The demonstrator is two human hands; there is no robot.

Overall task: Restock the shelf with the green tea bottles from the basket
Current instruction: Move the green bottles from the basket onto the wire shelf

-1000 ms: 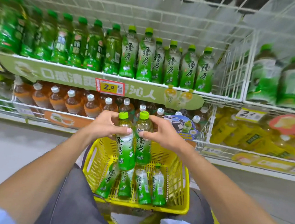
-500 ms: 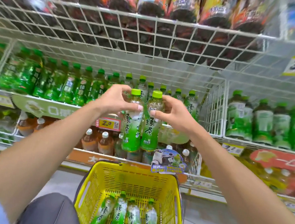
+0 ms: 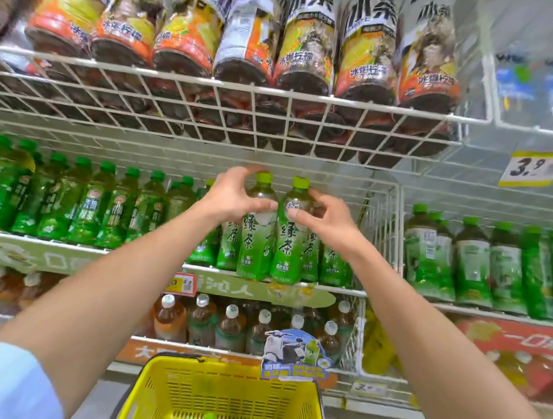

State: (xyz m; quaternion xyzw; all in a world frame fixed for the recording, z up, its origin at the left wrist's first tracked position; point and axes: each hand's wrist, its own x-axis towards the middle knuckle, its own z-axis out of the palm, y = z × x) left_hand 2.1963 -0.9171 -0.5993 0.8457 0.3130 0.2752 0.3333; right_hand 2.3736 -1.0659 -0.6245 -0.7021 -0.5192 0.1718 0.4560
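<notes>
Raised from above the yellow basket (image 3: 230,393) to the front edge of the white wire shelf (image 3: 91,249): two green tea bottles, left bottle (image 3: 257,238) gripped at the shoulder by the left hand (image 3: 235,197), right bottle (image 3: 290,242) by the right hand (image 3: 325,221). Clear up top, green labels with white characters, lime caps. Upright, long axes vertical, caps up, side by side amid matching bottles in a shop aisle.

Above the yellow "3.9" price tag (image 3: 533,168): dark iced-tea bottles with orange labels (image 3: 308,40). Lower left of it: brown tea bottles with white caps (image 3: 231,324), blue scooter sticker (image 3: 296,354).
</notes>
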